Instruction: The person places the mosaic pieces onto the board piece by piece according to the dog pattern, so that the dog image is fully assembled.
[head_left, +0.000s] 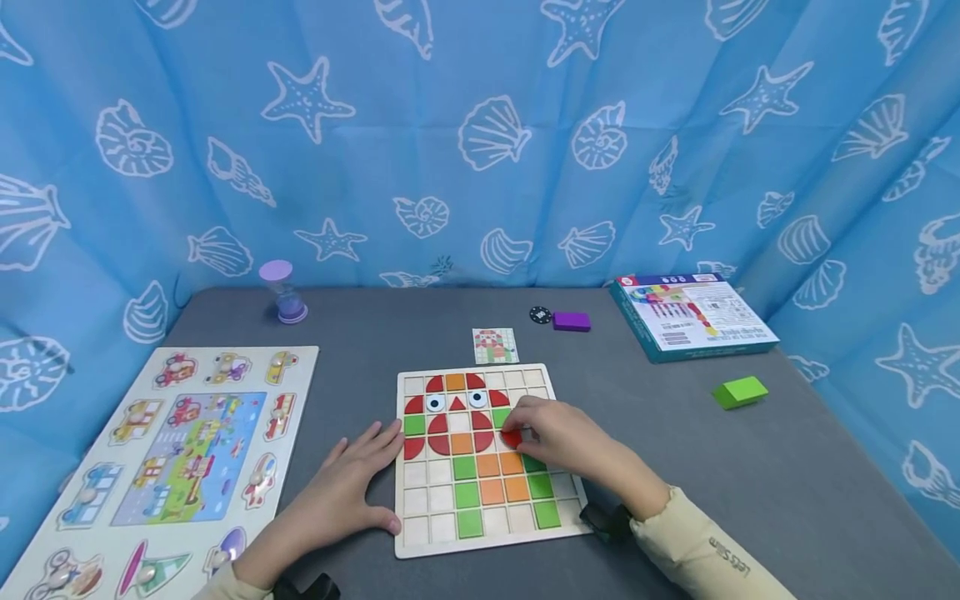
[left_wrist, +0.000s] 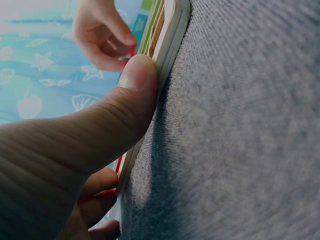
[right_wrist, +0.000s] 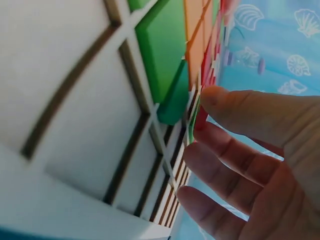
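A wooden grid board lies on the grey table, with red, green, orange and eye-marked tiles in part of its cells. At its right side, my right hand pinches a red tile between thumb and fingers, at the grid surface. A green tile sits slightly tilted near it in the right wrist view. Against the board's left edge rests my left hand, fingers spread, its thumb touching the rim. Behind the board lies a small pattern card with a similar coloured picture.
On the left lies a vehicle knob puzzle. Towards the back stand a purple sand timer, a black round chip and a purple block. A flat game box and a green block are at right.
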